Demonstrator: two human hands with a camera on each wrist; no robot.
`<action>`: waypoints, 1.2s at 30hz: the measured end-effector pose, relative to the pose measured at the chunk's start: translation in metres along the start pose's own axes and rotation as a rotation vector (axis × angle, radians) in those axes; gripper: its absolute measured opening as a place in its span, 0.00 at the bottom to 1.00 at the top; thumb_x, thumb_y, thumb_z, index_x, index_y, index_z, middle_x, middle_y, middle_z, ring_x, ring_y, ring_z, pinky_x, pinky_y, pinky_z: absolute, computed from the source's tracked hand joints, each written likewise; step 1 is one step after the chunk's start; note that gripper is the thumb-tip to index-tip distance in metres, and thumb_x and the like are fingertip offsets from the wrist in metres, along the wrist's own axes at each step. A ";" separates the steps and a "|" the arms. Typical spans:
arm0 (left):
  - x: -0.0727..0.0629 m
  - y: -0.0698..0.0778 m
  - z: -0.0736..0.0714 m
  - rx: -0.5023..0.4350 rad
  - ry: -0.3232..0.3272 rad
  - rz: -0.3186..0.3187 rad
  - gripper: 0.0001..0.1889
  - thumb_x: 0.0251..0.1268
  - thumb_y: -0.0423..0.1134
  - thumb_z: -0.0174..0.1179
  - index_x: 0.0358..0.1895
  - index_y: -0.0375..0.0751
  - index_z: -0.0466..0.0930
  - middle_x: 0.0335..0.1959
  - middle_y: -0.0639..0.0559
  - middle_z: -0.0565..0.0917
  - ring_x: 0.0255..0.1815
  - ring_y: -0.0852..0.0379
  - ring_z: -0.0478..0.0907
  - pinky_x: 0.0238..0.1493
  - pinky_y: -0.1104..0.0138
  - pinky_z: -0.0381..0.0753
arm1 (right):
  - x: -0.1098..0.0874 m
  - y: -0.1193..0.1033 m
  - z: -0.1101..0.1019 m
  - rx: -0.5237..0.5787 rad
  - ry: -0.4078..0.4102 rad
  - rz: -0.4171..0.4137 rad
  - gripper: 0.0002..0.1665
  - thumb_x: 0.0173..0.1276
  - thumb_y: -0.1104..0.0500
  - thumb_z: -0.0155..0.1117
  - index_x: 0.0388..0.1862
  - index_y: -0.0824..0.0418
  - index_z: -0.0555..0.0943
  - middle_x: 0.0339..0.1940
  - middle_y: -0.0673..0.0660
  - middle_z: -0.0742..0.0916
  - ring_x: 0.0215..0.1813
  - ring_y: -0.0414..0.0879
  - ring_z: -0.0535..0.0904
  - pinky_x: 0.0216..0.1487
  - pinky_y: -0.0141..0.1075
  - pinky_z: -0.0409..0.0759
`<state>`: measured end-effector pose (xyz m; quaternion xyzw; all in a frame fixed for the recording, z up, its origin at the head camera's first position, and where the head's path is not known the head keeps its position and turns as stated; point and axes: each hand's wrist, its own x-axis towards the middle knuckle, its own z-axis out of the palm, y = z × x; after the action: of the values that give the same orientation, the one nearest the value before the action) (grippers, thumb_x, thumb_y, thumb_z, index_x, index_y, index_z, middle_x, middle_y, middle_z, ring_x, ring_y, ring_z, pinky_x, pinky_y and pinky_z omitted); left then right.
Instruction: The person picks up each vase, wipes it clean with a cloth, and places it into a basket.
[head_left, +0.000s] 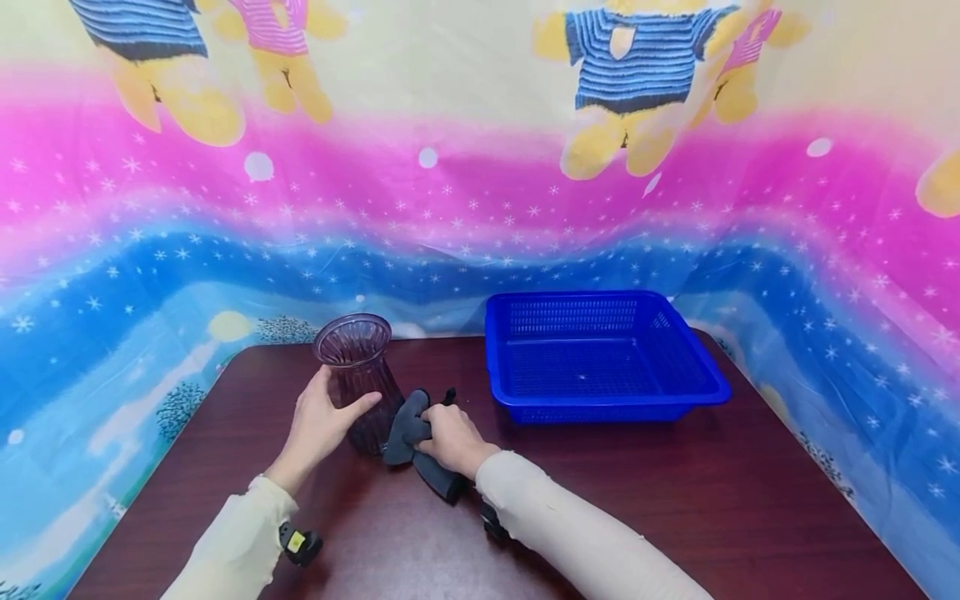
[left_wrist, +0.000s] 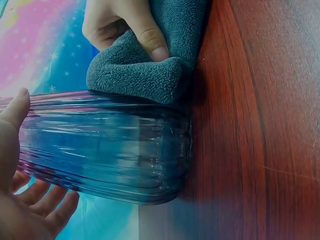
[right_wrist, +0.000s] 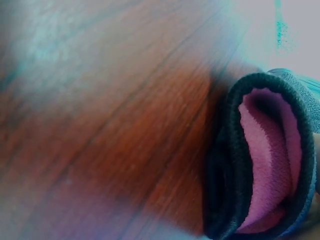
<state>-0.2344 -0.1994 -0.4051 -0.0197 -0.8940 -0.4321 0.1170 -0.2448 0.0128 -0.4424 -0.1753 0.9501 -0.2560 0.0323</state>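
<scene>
A clear, purplish ribbed glass vase (head_left: 367, 379) with a flared rim stands on the table, leaning slightly. My left hand (head_left: 315, 421) grips it below the rim, thumb on the near side and fingers around the far side. My right hand (head_left: 456, 440) pinches a dark grey cloth (head_left: 405, 435) and holds it against the vase's right side, low down. In the left wrist view the fluffy cloth (left_wrist: 135, 75) touches the glass near the base (left_wrist: 165, 160). Its folded end shows a pink inner side (right_wrist: 265, 165) in the right wrist view.
A blue plastic basket (head_left: 607, 404) with mesh walls sits at the back right of the dark red-brown wooden table (head_left: 675, 500). Behind the table hangs a printed cloth backdrop (head_left: 465, 192) with bears and snowflakes. Both wrists carry small black devices.
</scene>
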 end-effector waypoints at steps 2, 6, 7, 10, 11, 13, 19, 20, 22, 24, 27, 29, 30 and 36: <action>0.000 -0.001 0.000 0.009 0.001 0.000 0.42 0.60 0.59 0.70 0.71 0.40 0.66 0.65 0.36 0.78 0.65 0.38 0.78 0.62 0.44 0.81 | 0.000 0.001 0.000 -0.001 0.000 -0.001 0.12 0.62 0.54 0.77 0.44 0.56 0.88 0.41 0.53 0.92 0.39 0.44 0.85 0.42 0.37 0.84; 0.002 -0.002 -0.001 0.011 -0.006 0.012 0.41 0.61 0.58 0.70 0.71 0.39 0.67 0.63 0.34 0.80 0.63 0.38 0.80 0.61 0.45 0.81 | 0.001 0.002 0.001 0.003 -0.006 0.000 0.14 0.62 0.54 0.76 0.45 0.55 0.88 0.43 0.53 0.92 0.41 0.45 0.86 0.43 0.37 0.85; 0.002 -0.003 -0.002 0.009 -0.010 0.017 0.41 0.61 0.57 0.70 0.71 0.38 0.67 0.63 0.34 0.80 0.63 0.38 0.80 0.62 0.45 0.81 | 0.001 0.002 0.001 0.004 -0.007 0.001 0.14 0.62 0.54 0.76 0.46 0.55 0.88 0.43 0.54 0.92 0.42 0.45 0.86 0.43 0.37 0.85; 0.004 -0.005 -0.002 -0.004 -0.025 0.034 0.40 0.62 0.55 0.70 0.72 0.37 0.67 0.63 0.32 0.80 0.63 0.37 0.80 0.62 0.44 0.81 | 0.001 0.002 0.001 0.010 -0.015 0.002 0.14 0.63 0.54 0.76 0.46 0.55 0.88 0.44 0.54 0.91 0.43 0.45 0.86 0.45 0.37 0.86; 0.005 -0.006 -0.003 -0.011 -0.034 0.039 0.40 0.62 0.54 0.70 0.72 0.37 0.67 0.63 0.31 0.80 0.63 0.36 0.80 0.62 0.44 0.81 | 0.001 0.002 0.001 0.014 -0.017 0.004 0.13 0.63 0.54 0.76 0.45 0.55 0.88 0.44 0.54 0.91 0.43 0.45 0.86 0.45 0.38 0.86; 0.006 -0.006 -0.004 -0.022 -0.056 0.049 0.40 0.63 0.52 0.70 0.72 0.35 0.66 0.63 0.30 0.80 0.64 0.36 0.80 0.63 0.45 0.81 | 0.002 0.003 0.001 0.019 -0.022 0.008 0.14 0.63 0.54 0.76 0.46 0.55 0.87 0.45 0.54 0.91 0.44 0.45 0.87 0.46 0.38 0.86; 0.009 -0.008 -0.008 -0.065 -0.122 0.090 0.38 0.68 0.45 0.67 0.74 0.30 0.62 0.67 0.26 0.75 0.67 0.33 0.76 0.65 0.45 0.78 | 0.001 0.003 0.001 0.022 -0.027 0.002 0.15 0.63 0.54 0.76 0.48 0.56 0.87 0.47 0.54 0.91 0.45 0.47 0.87 0.47 0.40 0.87; 0.009 -0.008 -0.008 -0.067 -0.130 0.096 0.38 0.68 0.45 0.67 0.74 0.30 0.61 0.67 0.26 0.74 0.68 0.33 0.75 0.66 0.45 0.78 | 0.001 0.003 0.001 0.022 -0.027 0.002 0.15 0.63 0.54 0.76 0.47 0.56 0.87 0.47 0.54 0.91 0.46 0.47 0.87 0.48 0.40 0.87; 0.010 -0.009 -0.010 -0.073 -0.147 0.107 0.38 0.69 0.45 0.66 0.74 0.30 0.61 0.68 0.26 0.73 0.69 0.32 0.74 0.67 0.45 0.77 | 0.001 0.004 0.001 0.019 -0.027 -0.003 0.14 0.63 0.54 0.76 0.47 0.56 0.87 0.46 0.53 0.91 0.45 0.46 0.87 0.47 0.39 0.87; 0.011 -0.009 -0.011 -0.070 -0.164 0.116 0.37 0.70 0.45 0.65 0.75 0.30 0.60 0.69 0.26 0.72 0.70 0.32 0.73 0.67 0.44 0.76 | 0.002 0.004 0.001 0.016 -0.025 -0.007 0.14 0.63 0.54 0.76 0.46 0.55 0.87 0.45 0.53 0.91 0.44 0.45 0.87 0.45 0.38 0.86; 0.012 -0.010 -0.013 -0.067 -0.190 0.125 0.37 0.71 0.45 0.64 0.75 0.31 0.60 0.70 0.25 0.71 0.71 0.31 0.71 0.68 0.43 0.75 | 0.002 0.005 0.001 0.008 -0.019 -0.012 0.13 0.62 0.53 0.76 0.44 0.54 0.87 0.43 0.51 0.91 0.41 0.43 0.86 0.43 0.36 0.85; 0.013 -0.010 -0.014 -0.064 -0.206 0.127 0.36 0.72 0.44 0.63 0.75 0.30 0.59 0.70 0.25 0.70 0.72 0.31 0.70 0.69 0.43 0.74 | 0.002 0.005 0.001 0.011 -0.018 -0.011 0.12 0.62 0.54 0.76 0.43 0.54 0.87 0.43 0.51 0.91 0.40 0.43 0.85 0.43 0.36 0.85; 0.014 -0.009 -0.014 -0.067 -0.214 0.126 0.36 0.72 0.44 0.63 0.75 0.30 0.59 0.71 0.25 0.70 0.72 0.31 0.69 0.70 0.43 0.73 | 0.002 0.005 0.001 0.012 -0.018 -0.012 0.12 0.62 0.54 0.76 0.44 0.54 0.87 0.43 0.51 0.91 0.40 0.43 0.85 0.43 0.36 0.85; 0.015 -0.009 -0.016 -0.076 -0.245 0.127 0.36 0.73 0.44 0.62 0.75 0.30 0.58 0.71 0.25 0.70 0.72 0.31 0.69 0.70 0.42 0.73 | 0.002 0.005 0.000 0.023 -0.027 -0.006 0.16 0.63 0.54 0.76 0.49 0.56 0.87 0.49 0.53 0.91 0.48 0.46 0.88 0.49 0.39 0.87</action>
<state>-0.2470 -0.2186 -0.3988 -0.1333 -0.8816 -0.4517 0.0330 -0.2479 0.0159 -0.4447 -0.1811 0.9461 -0.2646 0.0462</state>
